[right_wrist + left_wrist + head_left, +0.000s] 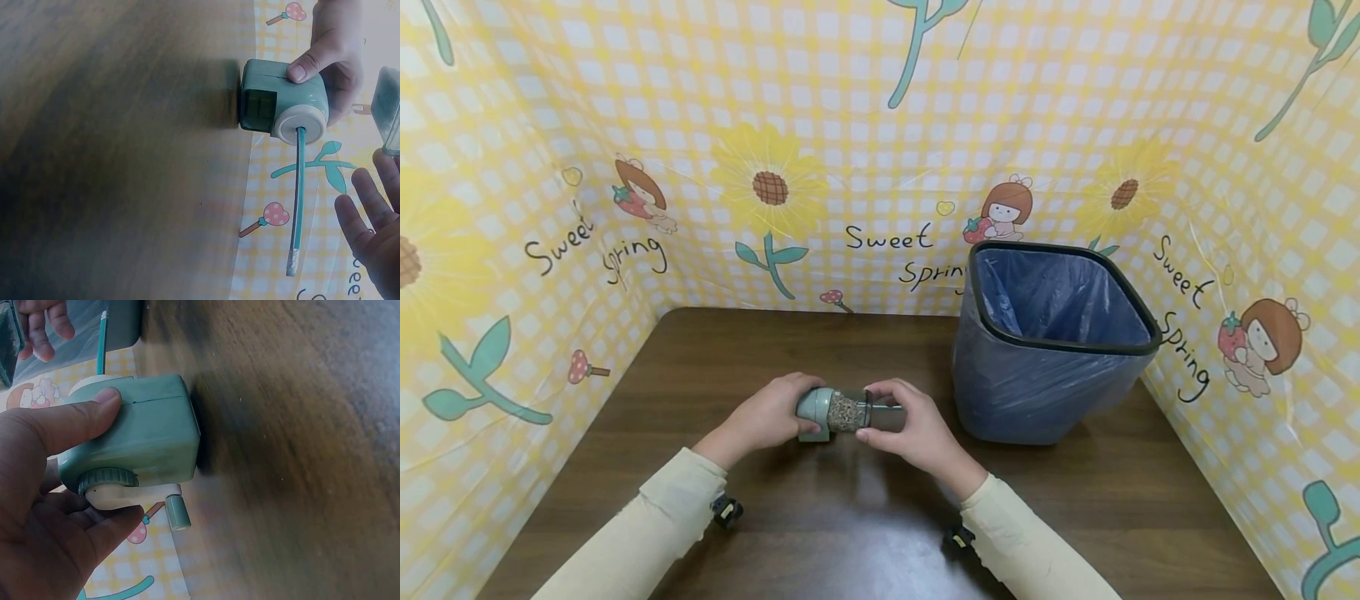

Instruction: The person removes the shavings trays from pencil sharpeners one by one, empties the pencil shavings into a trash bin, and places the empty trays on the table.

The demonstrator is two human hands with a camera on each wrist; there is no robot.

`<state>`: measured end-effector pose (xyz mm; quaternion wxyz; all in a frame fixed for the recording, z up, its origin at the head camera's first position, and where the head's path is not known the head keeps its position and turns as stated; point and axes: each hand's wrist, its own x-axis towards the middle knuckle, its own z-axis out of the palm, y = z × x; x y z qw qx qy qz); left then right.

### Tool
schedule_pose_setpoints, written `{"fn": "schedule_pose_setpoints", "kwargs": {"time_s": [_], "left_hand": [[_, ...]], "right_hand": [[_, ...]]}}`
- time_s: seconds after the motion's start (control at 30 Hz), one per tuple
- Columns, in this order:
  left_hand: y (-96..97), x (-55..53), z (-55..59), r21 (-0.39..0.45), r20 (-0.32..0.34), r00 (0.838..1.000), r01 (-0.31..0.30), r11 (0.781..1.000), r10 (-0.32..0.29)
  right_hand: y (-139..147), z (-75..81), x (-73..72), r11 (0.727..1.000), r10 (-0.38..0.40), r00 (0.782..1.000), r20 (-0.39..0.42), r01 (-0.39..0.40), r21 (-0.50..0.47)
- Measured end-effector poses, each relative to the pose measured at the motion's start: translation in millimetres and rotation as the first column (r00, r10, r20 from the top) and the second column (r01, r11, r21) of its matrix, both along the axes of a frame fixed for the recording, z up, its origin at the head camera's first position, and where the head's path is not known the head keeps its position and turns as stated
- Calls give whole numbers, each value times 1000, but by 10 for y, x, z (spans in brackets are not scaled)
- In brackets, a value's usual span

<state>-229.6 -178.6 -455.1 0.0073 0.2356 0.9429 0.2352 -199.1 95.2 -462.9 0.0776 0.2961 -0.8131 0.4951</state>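
My left hand (771, 412) grips a green crank pencil sharpener (144, 434) by its body, thumb on one face. Its small crank handle (178, 512) shows in the left wrist view. A teal pencil (299, 206) sticks out of the round cream front, and a dark opening shows in the sharpener's side. Between thumb and fingers, my right hand (917, 425) holds a clear shavings drawer (847, 412), with grey-brown shavings at the end near the sharpener. Only an edge of this drawer shows in the right wrist view, beside the spread fingertips (359, 231).
A bin (1030, 400) with a blue liner and dark rim stands at the right rear of the brown wooden table (722, 333). Yellow checked cloth (850, 167) hangs around the back and sides of the table.
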Motion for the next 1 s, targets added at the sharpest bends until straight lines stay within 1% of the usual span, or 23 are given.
{"fn": "schedule_pose_setpoints", "kwargs": {"time_s": [0.37,0.5,0.73,1.0], "left_hand": [[-8,2,-20,5,-10,1000,5,1000,-5],[-2,14,-9,-11,-7,1000,6,1000,-6],[9,20,18,-46,-17,1000,2,999,-3],[-2,20,5,-27,2,1000,-13,1000,13]], "right_hand": [[-16,-24,7,1000,13,1000,4,-13,-23],[-32,-31,10,1000,21,1000,9,-20,-18],[-27,-11,15,1000,11,1000,18,-11,-16],[-20,1,21,1000,8,1000,24,-8,-9]]}}
